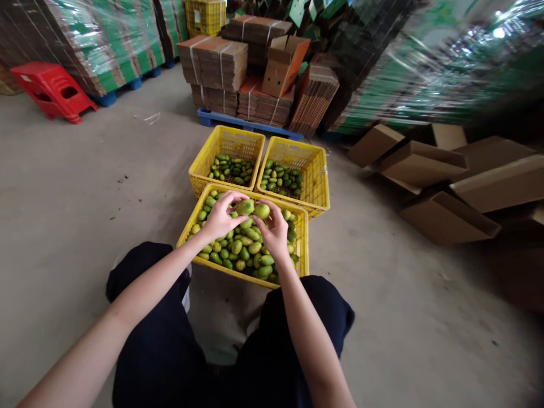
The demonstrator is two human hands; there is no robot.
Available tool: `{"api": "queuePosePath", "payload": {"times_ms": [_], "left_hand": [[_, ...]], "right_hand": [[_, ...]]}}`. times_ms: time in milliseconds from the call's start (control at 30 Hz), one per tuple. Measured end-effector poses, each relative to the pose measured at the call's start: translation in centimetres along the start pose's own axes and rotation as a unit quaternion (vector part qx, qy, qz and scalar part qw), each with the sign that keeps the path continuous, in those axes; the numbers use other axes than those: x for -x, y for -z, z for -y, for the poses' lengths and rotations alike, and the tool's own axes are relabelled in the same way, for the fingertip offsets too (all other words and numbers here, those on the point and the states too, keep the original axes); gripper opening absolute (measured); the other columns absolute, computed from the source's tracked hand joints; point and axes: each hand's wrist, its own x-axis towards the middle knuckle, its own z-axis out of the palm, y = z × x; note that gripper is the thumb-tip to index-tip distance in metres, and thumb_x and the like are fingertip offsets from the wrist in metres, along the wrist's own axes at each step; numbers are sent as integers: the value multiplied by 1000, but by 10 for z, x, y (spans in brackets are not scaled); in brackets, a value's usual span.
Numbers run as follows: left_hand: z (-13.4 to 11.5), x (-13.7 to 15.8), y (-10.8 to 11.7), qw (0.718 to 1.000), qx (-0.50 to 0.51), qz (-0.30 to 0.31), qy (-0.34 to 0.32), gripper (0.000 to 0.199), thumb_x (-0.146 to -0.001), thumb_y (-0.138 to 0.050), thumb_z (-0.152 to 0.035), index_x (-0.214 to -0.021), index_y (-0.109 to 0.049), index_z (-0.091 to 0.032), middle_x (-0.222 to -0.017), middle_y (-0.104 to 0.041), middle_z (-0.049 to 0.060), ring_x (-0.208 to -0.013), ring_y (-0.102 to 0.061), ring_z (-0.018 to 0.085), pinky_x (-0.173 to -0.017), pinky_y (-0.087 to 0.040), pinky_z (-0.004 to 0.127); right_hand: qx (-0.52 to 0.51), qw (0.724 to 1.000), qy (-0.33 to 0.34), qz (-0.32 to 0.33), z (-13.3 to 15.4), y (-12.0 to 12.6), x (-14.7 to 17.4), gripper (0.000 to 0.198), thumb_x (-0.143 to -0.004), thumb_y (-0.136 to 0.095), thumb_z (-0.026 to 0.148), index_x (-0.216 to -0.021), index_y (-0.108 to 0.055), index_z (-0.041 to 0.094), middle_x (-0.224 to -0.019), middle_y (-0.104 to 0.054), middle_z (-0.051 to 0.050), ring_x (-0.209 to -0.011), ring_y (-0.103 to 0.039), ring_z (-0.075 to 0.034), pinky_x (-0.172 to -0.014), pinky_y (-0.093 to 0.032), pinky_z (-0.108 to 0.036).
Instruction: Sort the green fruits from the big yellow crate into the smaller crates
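Observation:
My left hand (224,215) is closed on a green lemon (245,207), with thumb and fingers around its side. Close beside it, my right hand (274,229) grips a rounder yellow-green lemon (261,211). Both fruits are held up above the near yellow crate (301,249), which is filled with many green and yellowish lemons (238,247). Behind it stand the far left yellow crate (196,173) and the far right yellow crate (318,170). Each of these has a smaller pile of green lemons on its bottom.
Bundled flat cartons (216,59) are stacked on a blue pallet (250,123) beyond the crates. Open cardboard boxes (425,164) lie to the right. A red stool (53,90) stands at far left, near wrapped green pallet loads (110,39). My knees flank the near crate.

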Motion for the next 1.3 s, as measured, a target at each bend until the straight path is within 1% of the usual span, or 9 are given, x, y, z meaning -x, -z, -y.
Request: {"api": "queuePosePath", "payload": {"times_ms": [133,300,500,633,767,867,1033,1167,1300], "left_hand": [[1,-1,4,999,-21,24,-41,30,-72,-77,-21,-98,-63,-20,-111,-61,9,-109,-60,22,-84,-53,29],[8,-2,5,996,-20,29,-88,30,-70,-76,-16,-95,-60,-20,-108,-61,8,-106,-61,22,-82,-52,30],[6,-2,3,997,0,26,-68,30,-67,-77,-14,-93,-62,-20,-108,-62,8,-108,-60,23,-83,-52,30],[-5,-3,1,993,106,13,50,42,-59,-85,-14,-95,-64,-19,-107,-63,7,-101,-63,22,-79,-54,27],[-9,-7,0,926,297,15,231,30,-68,-79,-17,-93,-63,-16,-94,-66,5,-79,-67,17,-69,-57,27],[-6,-11,2,857,371,27,356,10,-79,-68,-20,-82,-59,-14,-74,-64,3,-56,-60,10,-49,-50,17],[-1,-12,2,787,405,93,456,31,-94,-49,-38,-78,-56,-13,-61,-56,2,-34,-35,2,-28,-21,10],[1,-11,-1,770,404,133,476,47,-99,-34,-45,-76,-58,-12,-57,-51,1,-33,-33,2,-29,-20,11],[2,-10,-2,784,407,120,453,38,-95,-44,-42,-77,-59,-12,-56,-52,2,-36,-40,5,-30,-23,11]], "right_hand": [[107,991,80,-2,-5,0,3,33,-75,-76,24,-107,-67,29,-113,-69,-3,-114,-61,-25,-105,-47,-42],[261,932,249,-19,-9,0,4,27,-87,-62,22,-114,-61,25,-110,-72,-7,-106,-67,-24,-94,-55,-42],[275,918,286,-23,-9,0,5,30,-89,-59,20,-119,-58,26,-113,-70,-7,-108,-66,-23,-94,-54,-41],[201,962,183,-11,-4,-2,6,34,-86,-64,26,-120,-57,25,-112,-67,-6,-102,-65,-23,-87,-54,-39],[-10,1000,-10,-26,2,-9,5,32,-84,-64,31,-115,-56,27,-87,-62,3,-68,-58,-13,-61,-50,-26],[-181,971,-149,-52,2,-14,0,19,-82,-60,32,-99,-53,25,-73,-59,6,-47,-46,-8,-43,-36,-20],[-281,897,-340,-16,-2,-13,-6,17,-91,-43,37,-86,-50,21,-57,-57,5,-29,-27,-5,-31,-19,-19],[-301,853,-421,65,-3,-9,-6,27,-95,-38,40,-85,-52,19,-54,-56,3,-28,-26,-5,-29,-16,-18],[-322,857,-394,79,-1,-6,-6,20,-91,-46,36,-88,-56,18,-57,-58,1,-33,-37,-7,-33,-25,-19]]}}
